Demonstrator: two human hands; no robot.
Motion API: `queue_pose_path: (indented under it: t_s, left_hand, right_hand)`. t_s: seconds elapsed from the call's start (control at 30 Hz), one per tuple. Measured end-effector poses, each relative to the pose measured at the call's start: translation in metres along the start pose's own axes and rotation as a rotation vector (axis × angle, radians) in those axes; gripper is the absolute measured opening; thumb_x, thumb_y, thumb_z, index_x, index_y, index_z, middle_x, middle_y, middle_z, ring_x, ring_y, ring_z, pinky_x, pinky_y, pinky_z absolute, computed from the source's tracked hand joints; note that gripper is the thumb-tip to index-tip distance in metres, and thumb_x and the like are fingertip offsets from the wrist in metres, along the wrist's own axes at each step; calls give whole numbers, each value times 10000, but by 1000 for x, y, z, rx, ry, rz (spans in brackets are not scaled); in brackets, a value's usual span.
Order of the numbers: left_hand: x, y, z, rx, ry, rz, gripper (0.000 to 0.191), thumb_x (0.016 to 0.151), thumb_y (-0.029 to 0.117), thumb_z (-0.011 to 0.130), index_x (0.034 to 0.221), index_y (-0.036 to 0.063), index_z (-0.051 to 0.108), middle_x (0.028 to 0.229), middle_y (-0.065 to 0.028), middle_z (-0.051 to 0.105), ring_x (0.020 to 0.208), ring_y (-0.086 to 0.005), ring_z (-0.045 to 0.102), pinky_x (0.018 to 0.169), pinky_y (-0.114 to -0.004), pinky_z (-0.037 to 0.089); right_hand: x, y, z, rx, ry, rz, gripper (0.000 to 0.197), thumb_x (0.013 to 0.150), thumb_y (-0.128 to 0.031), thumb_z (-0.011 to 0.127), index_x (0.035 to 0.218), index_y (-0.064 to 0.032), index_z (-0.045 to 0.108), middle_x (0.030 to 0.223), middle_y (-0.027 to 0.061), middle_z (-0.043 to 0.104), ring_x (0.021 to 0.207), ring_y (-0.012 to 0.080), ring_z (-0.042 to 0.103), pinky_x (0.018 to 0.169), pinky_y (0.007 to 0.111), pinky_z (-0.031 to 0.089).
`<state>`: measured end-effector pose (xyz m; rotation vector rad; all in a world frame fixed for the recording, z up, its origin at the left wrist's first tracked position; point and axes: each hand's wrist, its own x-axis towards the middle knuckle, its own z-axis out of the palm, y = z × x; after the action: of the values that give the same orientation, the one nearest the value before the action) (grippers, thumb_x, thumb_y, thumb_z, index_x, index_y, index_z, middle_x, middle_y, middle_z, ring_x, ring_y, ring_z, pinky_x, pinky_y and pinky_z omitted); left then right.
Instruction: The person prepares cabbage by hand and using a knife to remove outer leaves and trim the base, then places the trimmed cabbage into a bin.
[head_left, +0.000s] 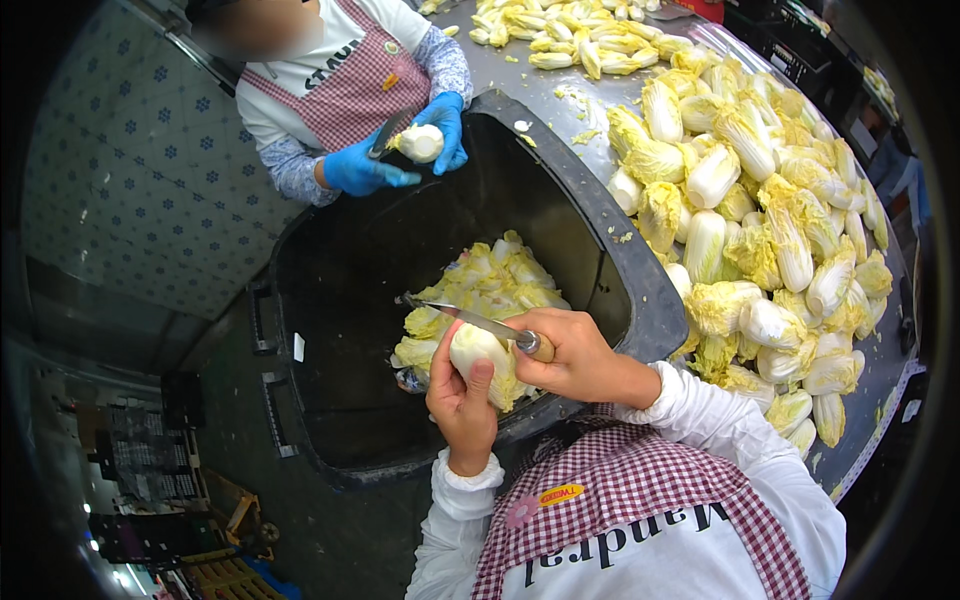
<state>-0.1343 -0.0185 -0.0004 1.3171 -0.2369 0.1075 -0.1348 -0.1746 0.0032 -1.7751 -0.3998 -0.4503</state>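
Note:
My left hand holds a small napa cabbage, its white base pointing up and its yellow leaves hanging down. My right hand grips the wooden handle of a knife, whose blade lies across the cabbage's base end. Both hands are over the near side of a large black plastic bin. Inside the bin, below the hands, lies a heap of yellow and white cabbage leaves.
Across the bin a co-worker in blue gloves holds a knife and a cabbage. A metal table on the right bears a large pile of napa cabbages and a group of smaller ones. A pallet truck stands at lower left.

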Motion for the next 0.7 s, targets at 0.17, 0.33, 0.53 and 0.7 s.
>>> queue_pose_path:
  t_s: [0.17,0.33,0.53,0.7]
  left_hand:
    - [-2,-5,0,5,36,52,464,924,132,601,1312,-50,424,1216,-131,559,1071,-187,559,957,-316,435]
    - [1,-5,-8,-259,54,-40,468,957,239,549,1326,-13,413,1258,-168,533,1085,-233,571,962,-375,450]
    - [3,-7,-9,-672,-40,-322,575,969,455,439,1343,21,399,1319,-129,489,1194,-250,494,1014,-384,395]
    - [3,-16,-11,-354,22,-362,505,889,225,597,1317,19,422,1238,-120,531,1160,-239,513,1003,-378,402]
  right_hand:
    - [3,-5,11,-36,98,65,242,730,-97,656,940,20,626,725,143,614,615,256,603,585,324,480]
    - [9,1,4,44,42,398,168,791,-143,641,841,9,592,687,166,586,573,259,558,547,362,432]
    - [5,-11,11,109,28,246,181,806,-162,644,860,8,609,735,161,607,637,271,599,582,356,454]
    - [5,-10,8,-38,101,102,225,792,-148,658,950,7,620,781,170,612,686,305,606,632,367,473]
